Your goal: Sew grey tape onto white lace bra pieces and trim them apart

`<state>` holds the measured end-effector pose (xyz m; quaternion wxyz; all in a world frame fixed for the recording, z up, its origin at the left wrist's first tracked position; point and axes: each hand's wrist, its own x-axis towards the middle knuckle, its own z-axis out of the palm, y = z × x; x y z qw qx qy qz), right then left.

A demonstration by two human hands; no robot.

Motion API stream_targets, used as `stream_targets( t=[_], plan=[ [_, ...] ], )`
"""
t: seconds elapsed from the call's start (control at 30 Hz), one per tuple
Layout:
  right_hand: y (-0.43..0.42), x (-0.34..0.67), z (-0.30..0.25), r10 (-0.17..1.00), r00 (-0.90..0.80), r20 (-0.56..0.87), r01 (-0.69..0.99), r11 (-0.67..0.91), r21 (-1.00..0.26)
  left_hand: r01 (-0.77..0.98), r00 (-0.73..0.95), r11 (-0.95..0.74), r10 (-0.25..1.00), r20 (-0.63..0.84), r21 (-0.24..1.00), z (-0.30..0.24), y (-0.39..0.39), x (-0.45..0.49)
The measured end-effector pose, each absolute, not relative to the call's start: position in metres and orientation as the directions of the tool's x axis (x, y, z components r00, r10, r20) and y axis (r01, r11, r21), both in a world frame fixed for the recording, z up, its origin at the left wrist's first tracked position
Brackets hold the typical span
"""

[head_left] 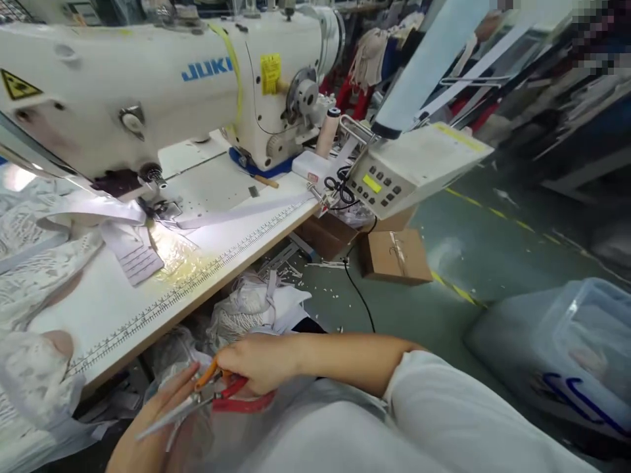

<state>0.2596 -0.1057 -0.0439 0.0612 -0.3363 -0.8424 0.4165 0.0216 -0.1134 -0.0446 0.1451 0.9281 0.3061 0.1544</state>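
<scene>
My right hand [256,362] is closed around red and orange handled scissors [224,393], low in front of me below the table edge. The blades point left toward my left hand [158,420], whose fingers pinch a thin strip of pale fabric [170,415]. Both hands sit over my lap, beside a heap of white lace [29,368]. A white Juki sewing machine [148,85] stands on the white table [148,309], with white tape and a label under its presser foot [160,207].
A measuring scale runs along the table's front edge. A control panel [394,174] hangs at the right end. Cardboard boxes [394,256], fabric scraps and a black cable lie on the green floor. A clear plastic bin [572,348] stands at the right.
</scene>
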Motion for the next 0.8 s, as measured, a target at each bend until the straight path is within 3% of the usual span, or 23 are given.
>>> stream_targets(
  t=[0.1, 0.2, 0.33, 0.5, 0.67, 0.8],
  plan=[
    [-0.107, 0.264, -0.041, 0.558, -0.817, -0.148, 0.451, 0.457, -0.767, 0.358, 0.914, -0.897, 0.393, 0.098, 0.257, -0.043, -0.086, 0.057],
    [-0.105, 0.279, -0.043, 0.518, -0.838, -0.172, 0.442, 0.458, -0.772, 0.343, 0.939, -0.898, 0.328, -0.099, 0.277, -0.035, -0.073, 0.079],
    [-0.099, 0.308, -0.048, 0.484, -0.835, -0.261, 0.467, 0.372, -0.802, 0.457, 0.878, -0.832, 0.365, -0.31, 0.315, -0.014, -0.082, 0.081],
    [-0.096, 0.328, -0.043, 0.584, -0.711, -0.392, 0.592, 0.196, -0.782, 0.632, 0.726, -0.704, 0.393, -0.564, 0.324, 0.002, -0.092, 0.075],
    [-0.094, 0.337, -0.031, 0.712, -0.632, -0.306, 0.61, 0.213, -0.763, 0.726, 0.651, -0.614, 0.464, -0.601, 0.311, -0.008, -0.091, 0.064],
    [-0.097, 0.339, -0.04, 0.78, -0.555, -0.288, 0.584, 0.12, -0.803, 0.767, 0.613, -0.57, 0.514, -0.601, 0.294, -0.015, -0.087, 0.062]
  ],
)
